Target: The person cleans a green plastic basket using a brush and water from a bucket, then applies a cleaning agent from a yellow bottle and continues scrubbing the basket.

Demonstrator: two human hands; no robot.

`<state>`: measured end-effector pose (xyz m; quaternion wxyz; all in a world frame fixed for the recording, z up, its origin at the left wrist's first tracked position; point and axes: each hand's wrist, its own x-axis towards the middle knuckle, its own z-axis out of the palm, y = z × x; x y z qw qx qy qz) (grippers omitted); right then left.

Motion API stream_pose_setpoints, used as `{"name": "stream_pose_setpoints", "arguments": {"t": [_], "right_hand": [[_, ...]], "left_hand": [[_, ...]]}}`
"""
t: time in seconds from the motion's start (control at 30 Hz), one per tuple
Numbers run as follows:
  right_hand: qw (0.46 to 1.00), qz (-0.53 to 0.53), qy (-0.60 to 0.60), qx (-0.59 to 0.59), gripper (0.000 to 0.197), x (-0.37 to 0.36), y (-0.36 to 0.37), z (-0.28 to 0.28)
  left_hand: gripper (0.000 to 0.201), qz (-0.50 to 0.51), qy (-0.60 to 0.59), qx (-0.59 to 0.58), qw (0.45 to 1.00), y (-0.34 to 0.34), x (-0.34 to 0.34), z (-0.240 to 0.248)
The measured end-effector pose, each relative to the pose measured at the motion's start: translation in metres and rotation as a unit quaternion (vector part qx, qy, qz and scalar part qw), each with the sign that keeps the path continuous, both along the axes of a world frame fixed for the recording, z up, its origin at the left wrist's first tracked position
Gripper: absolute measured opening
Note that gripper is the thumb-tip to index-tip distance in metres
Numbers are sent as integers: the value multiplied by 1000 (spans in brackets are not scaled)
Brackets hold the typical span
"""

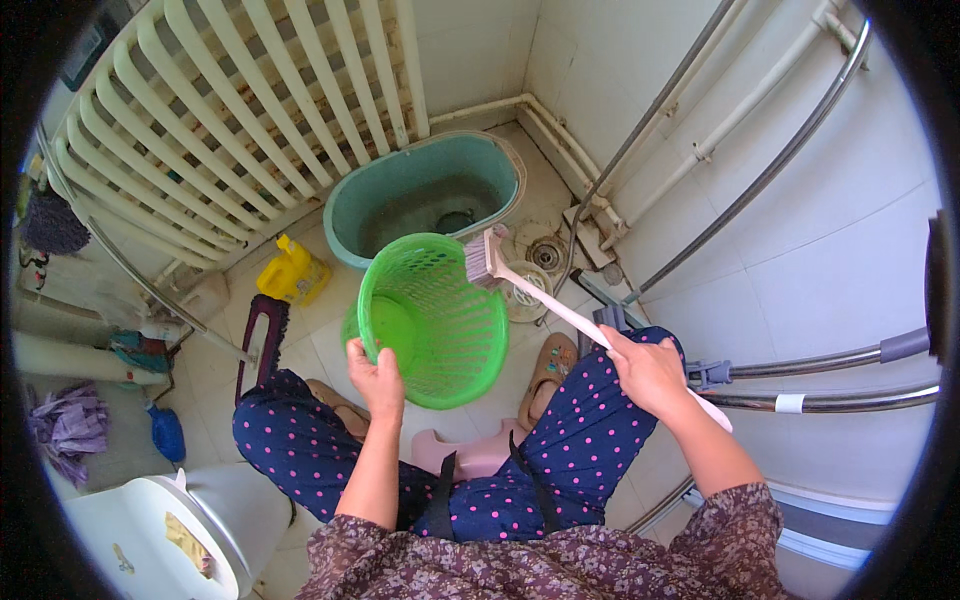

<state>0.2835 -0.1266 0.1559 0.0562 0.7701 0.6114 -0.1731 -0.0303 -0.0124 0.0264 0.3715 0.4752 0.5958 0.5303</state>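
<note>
My left hand point(378, 380) grips the rim of a green plastic basket point(462, 375), its thumb on the inner side. The basket is tilted, its mouth facing up and to the right, with slotted walls and a solid round base. In my right hand point(648, 375) is a long pale pink scrub brush point(555, 300), the fingers wrapped round its handle. The brush head, with greyish bristles, is at the basket's upper right rim; whether it touches the rim I cannot tell. Just beyond the basket stands a teal oval tub point(345, 215) with some dark water in it.
A white radiator point(240, 110) lines the far left wall. A yellow jug point(292, 272) and a dark red mop head point(263, 335) are left of the basket. A floor drain point(546, 254) lies right of the tub. Pipes and poles run along the right wall. A pink stool point(470, 452) is beneath me.
</note>
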Motion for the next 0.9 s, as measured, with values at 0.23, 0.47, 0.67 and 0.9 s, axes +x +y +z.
{"name": "stream_pose_setpoints", "arguments": {"t": [0.23,0.47,0.67,0.9], "right_hand": [[979,-45,118,159,37,-9,-10,52],[930,11,75,361,42,-25,32,45],[953,-77,63,285,40,-7,58,4],[973,-120,96,171,39,9,54,-18]], "left_hand": [[11,-55,-13,57,997,27,-17,120],[10,-83,134,178,971,84,20,184],[12,-52,164,230,958,141,57,159],[16,-28,229,207,951,153,72,115]]}}
